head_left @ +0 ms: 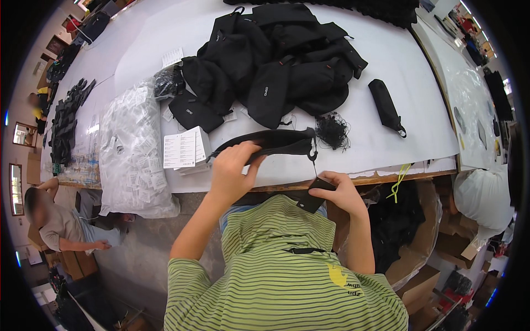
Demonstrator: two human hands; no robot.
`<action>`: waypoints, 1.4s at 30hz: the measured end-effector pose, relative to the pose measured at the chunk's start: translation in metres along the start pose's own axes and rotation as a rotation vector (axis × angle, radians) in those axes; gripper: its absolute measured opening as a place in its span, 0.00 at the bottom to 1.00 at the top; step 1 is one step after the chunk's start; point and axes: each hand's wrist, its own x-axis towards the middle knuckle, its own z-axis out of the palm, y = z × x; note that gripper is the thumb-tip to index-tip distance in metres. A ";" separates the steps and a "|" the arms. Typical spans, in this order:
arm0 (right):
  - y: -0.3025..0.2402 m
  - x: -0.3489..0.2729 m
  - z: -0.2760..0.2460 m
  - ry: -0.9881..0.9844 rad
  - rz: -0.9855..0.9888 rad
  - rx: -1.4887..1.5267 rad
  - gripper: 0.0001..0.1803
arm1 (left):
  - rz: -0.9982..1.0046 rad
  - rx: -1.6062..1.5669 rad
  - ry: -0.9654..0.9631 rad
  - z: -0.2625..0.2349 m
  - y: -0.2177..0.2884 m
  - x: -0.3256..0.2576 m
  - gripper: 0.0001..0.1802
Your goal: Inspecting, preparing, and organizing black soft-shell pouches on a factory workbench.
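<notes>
The left hand (236, 168) grips a black pouch (279, 144) near its left end, fingers bent over the fabric and thumb on the side nearer the body. The pouch lies lengthwise from left to right, over the near part of the white-covered surface (397, 151); whether its underside touches that covering, I cannot tell. From its right end a thin cord (314, 163) runs down to a flat black tag (311, 204). The right hand (343, 193) has this tag pinched narrowly between thumb and fingers, in front of the striped green shirt (281, 265) and just past the surface's near edge.

Close to the left hand stands a stack of white printed cards (180, 151), with a bulging clear plastic bag of small white labels (130, 154) to its left (the bag hangs partly over the edge). A tangle of black cords (332, 132) lies just beyond the pouch's right end. Farther back is a big heap of black pouches (265, 66), and one separate black pouch (385, 107) lies to its right. A yellow-green cord (398, 182) dangles at the near edge, right of the right hand. At far left, another person (66, 220) sits below the surface's level.
</notes>
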 end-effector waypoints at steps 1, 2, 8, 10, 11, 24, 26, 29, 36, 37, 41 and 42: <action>-0.001 -0.002 -0.002 0.051 0.022 0.051 0.09 | -0.064 0.045 -0.035 -0.005 -0.004 -0.002 0.10; 0.003 -0.003 -0.008 0.050 0.025 0.052 0.09 | -0.128 0.089 -0.070 -0.010 -0.006 -0.005 0.10; 0.015 -0.017 -0.046 0.279 -0.089 0.535 0.09 | -0.236 0.039 -0.177 -0.029 -0.006 -0.017 0.09; 0.003 -0.020 -0.048 0.199 -0.100 0.507 0.10 | -0.421 -0.120 -0.260 -0.032 -0.004 -0.020 0.09; 0.000 -0.020 -0.049 0.119 -0.117 0.480 0.10 | -0.435 -0.102 -0.271 -0.035 -0.005 -0.021 0.10; -0.013 0.035 0.036 0.261 0.159 1.499 0.22 | -0.522 -0.500 -0.891 -0.027 0.022 -0.029 0.18; 0.006 0.036 0.036 -0.182 0.007 1.342 0.22 | -0.494 -0.498 -0.952 -0.025 0.025 -0.029 0.18; 0.009 0.032 0.024 -0.314 0.072 1.211 0.21 | -0.504 -0.526 -0.940 -0.027 0.025 -0.030 0.17; -0.026 0.022 0.051 0.260 0.496 1.034 0.22 | -0.488 -0.544 -0.912 -0.028 0.027 -0.032 0.17; -0.010 0.020 0.050 0.131 0.391 1.082 0.22 | -0.470 -0.540 -0.912 -0.029 0.028 -0.031 0.17; 0.010 0.013 0.041 -0.202 0.296 1.241 0.21 | -0.434 -0.518 -0.937 -0.030 0.030 -0.028 0.17; 0.012 0.013 0.041 -0.200 0.295 1.242 0.21 | -0.433 -0.519 -0.939 -0.030 0.030 -0.028 0.17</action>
